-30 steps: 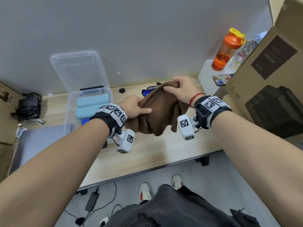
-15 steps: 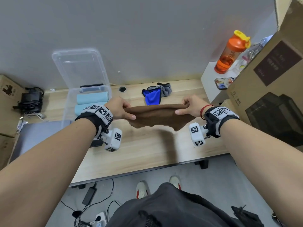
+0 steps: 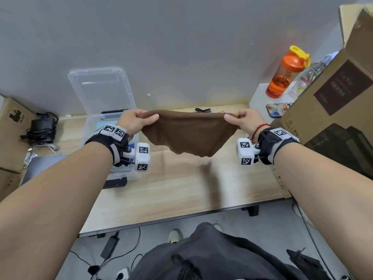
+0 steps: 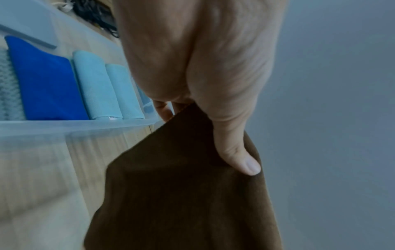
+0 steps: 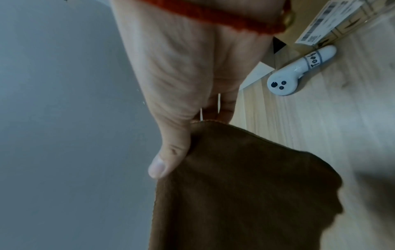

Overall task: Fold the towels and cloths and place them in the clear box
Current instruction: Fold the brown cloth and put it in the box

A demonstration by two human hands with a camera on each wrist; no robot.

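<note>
Wood surface (image 3: 181,190) against grey wall. My left hand (image 3: 134,122) and right hand (image 3: 245,122) each pinch top corner of brown cloth (image 3: 187,136), thumbs over edge, cloth stretched between them above surface. Clear box (image 3: 88,126) at 9 o'clock, folded cloths inside.

Both forearms reach forward, well apart. The left hand (image 3: 134,122) and the right hand (image 3: 243,121) each pinch a corner between thumb and curled fingers (image 4: 162,110).
</note>
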